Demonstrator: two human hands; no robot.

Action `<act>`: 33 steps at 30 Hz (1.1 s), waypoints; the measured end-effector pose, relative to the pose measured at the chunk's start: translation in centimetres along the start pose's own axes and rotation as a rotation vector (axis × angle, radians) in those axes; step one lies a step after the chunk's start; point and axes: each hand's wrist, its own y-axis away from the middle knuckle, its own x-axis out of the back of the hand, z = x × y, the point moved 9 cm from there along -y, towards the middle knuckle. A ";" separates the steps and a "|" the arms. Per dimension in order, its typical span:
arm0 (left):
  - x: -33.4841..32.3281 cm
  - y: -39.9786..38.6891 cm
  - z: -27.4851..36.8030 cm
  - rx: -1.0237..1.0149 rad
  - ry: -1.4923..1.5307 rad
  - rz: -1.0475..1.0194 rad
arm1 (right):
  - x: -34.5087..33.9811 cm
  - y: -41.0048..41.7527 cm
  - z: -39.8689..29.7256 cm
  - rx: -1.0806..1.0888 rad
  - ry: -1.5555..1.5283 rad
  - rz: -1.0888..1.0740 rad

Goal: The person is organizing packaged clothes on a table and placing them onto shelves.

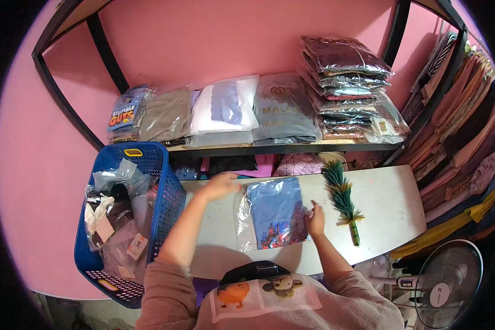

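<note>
A folded blue garment with a colourful print lies flat in a clear plastic bag (275, 210) on the white table before me. The bag's loose, clear margin extends past the garment on the left. My left hand (222, 186), slightly blurred, is at the bag's upper left corner with its fingers pointing right; whether it pinches the plastic is unclear. Along the bag's right edge is my right hand (315, 219), thumb and forefinger apart, with the other fingers partly hidden.
A blue plastic basket (171, 206) with bagged garments stands at left. On the table's right lies a green feathery duster (340, 194). Behind, a black-framed shelf (239, 149) bears several bagged garments and a tall stack (348, 90). Hanging clothes (458, 111) and a fan (447, 284) are at right.
</note>
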 end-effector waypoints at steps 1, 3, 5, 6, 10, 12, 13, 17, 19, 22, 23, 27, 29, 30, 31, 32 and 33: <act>-3.3 1.3 0.3 0.038 -0.184 -0.095 | 2.6 -0.5 1.7 -0.026 0.177 0.099; -9.8 4.9 -9.1 0.271 -0.122 -0.114 | 7.0 -1.6 2.4 -0.177 0.451 0.091; -16.0 8.6 -14.3 0.606 -0.296 -0.248 | 11.0 -1.2 6.8 -0.270 0.612 0.207; -19.3 11.0 -17.3 0.565 -0.158 -0.188 | 11.3 -1.2 7.8 -0.351 0.617 0.110; -22.0 12.3 -11.4 0.506 -0.088 0.151 | 8.3 0.7 17.6 -0.288 0.528 -0.209; -22.5 14.4 -13.4 0.562 -0.041 0.293 | 5.8 0.0 11.3 -0.100 0.241 -0.179; -22.5 15.1 -14.4 0.578 -0.004 0.408 | 5.0 0.1 8.2 -0.049 0.201 -0.167; -22.6 14.1 -14.4 0.524 0.005 0.489 | -3.7 3.7 3.1 0.219 0.309 -0.460; -22.2 15.2 -14.0 0.601 0.014 0.483 | -5.5 8.1 -3.1 0.502 0.198 -0.631; -21.1 15.2 -11.1 0.497 -0.136 0.635 | -5.7 12.5 -7.7 0.962 0.228 -0.691; -21.5 15.1 -11.1 0.598 -0.111 0.584 | -5.9 13.1 -7.4 1.033 0.258 -0.692; -21.5 15.9 -11.4 0.578 -0.079 0.579 | -4.8 9.2 -6.9 0.676 0.295 -0.843; -21.6 15.4 -10.8 0.596 -0.091 0.571 | -2.7 4.8 -3.5 0.570 0.319 -0.477; -21.6 15.0 -10.8 0.580 -0.106 0.583 | -2.9 3.4 -0.5 0.469 0.358 -0.449; -21.4 15.0 -11.2 0.570 -0.122 0.600 | -2.4 2.1 1.4 0.375 0.392 -0.424; -21.5 14.9 -11.7 0.566 -0.124 0.603 | -1.8 1.4 4.0 0.226 0.398 -0.456; -21.6 15.1 -12.7 0.599 -0.142 0.592 | -0.8 0.7 5.9 0.077 0.401 -0.488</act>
